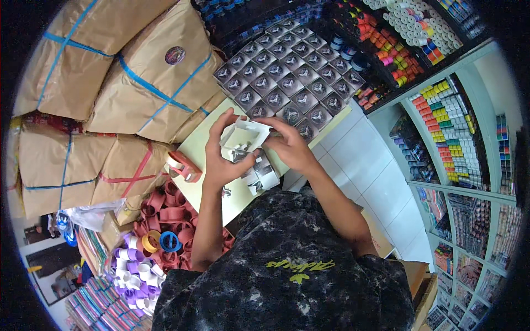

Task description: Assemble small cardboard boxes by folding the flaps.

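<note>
Both hands are on a small white carton (pixel 243 138) with its open mouth turned up between them. The left hand (pixel 222 160) grasps its near and left sides, fingers spread up along the far-left edge, thumb bent across toward the middle. The right hand (pixel 291 148) pinches the far-right edge, fingers hooked over the rim (whether its thumb presses on card, I cannot tell).

Just nearer the body than the hands, below the carton, lie grey-and-white printed card pieces (pixel 260 177) on the pale bench (pixel 212 201). A red tape dispenser (pixel 186 167) stands to the left of the left hand, and rows of dark printed boxes (pixel 288 83) fill the space beyond the right hand.

The step in hand looks like opening out and shaping the carton. The next move seems to call for the left hand holding the walls square while the right hand folds the loose flaps inward.
</note>
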The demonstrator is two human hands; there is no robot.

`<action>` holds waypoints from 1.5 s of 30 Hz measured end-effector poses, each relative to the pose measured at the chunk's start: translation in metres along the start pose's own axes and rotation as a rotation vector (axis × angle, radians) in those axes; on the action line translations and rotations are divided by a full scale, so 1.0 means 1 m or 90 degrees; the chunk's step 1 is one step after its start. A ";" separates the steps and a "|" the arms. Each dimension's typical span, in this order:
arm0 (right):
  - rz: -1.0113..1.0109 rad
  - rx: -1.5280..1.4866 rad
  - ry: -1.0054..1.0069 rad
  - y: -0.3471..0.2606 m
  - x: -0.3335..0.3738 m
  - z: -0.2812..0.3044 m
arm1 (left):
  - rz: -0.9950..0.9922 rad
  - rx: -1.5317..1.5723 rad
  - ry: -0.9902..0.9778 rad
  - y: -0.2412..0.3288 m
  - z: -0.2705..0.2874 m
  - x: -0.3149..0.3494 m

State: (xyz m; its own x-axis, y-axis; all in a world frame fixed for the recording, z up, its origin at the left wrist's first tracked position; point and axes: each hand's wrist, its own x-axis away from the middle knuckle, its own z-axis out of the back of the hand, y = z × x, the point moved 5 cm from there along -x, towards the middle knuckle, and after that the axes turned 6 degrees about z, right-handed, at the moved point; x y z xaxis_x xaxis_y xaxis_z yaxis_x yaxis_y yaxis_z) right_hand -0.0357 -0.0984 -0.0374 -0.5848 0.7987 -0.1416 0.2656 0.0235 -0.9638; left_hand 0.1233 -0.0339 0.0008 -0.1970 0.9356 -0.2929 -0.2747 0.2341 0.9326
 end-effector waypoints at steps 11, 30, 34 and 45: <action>-0.034 -0.008 0.003 0.026 0.005 0.012 | -0.053 -0.110 -0.025 -0.003 -0.006 -0.004; -0.035 -0.128 -0.038 0.005 0.002 0.021 | -0.044 -0.134 -0.029 -0.005 -0.004 -0.014; -0.104 -0.058 0.017 0.019 0.006 0.028 | 0.052 -0.079 -0.046 -0.012 -0.008 -0.011; -0.069 0.026 -0.132 0.014 -0.004 0.049 | -0.039 -0.304 -0.259 0.019 -0.022 -0.023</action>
State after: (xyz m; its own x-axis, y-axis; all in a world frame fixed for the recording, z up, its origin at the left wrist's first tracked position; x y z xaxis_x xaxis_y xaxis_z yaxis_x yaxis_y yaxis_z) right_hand -0.0673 -0.1312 -0.0611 -0.7545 0.6518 -0.0765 0.1645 0.0750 -0.9835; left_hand 0.1020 -0.0565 0.0203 0.1807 0.9717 -0.1519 -0.6824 0.2351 0.6921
